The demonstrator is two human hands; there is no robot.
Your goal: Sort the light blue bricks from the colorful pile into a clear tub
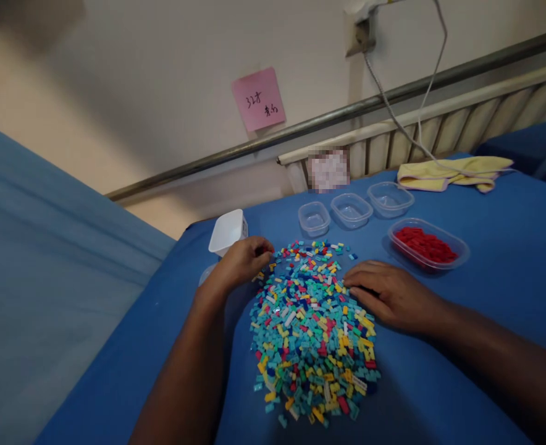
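A wide pile of small plastic building bricks [310,321] in turquoise, yellow, red, white and blue lies spread between my hands. My left hand [245,259] is at the pile's upper left edge, fingers curled in toward the thumb; whatever is between them is hidden. On the opposite side, my right hand [386,293] rests palm down, fingers stretched out and their tips at the bricks along the right edge. Red bricks fill a clear plastic tub [462,254] beyond my right hand.
Three clear plastic tubs [351,211] stand in a row behind the pile. A white container [226,232] is beyond my left hand, with a clear tub [205,273] partly hidden by that arm. A yellow cloth [453,173] and a cable lie at the back right of the blue-covered table [509,247].
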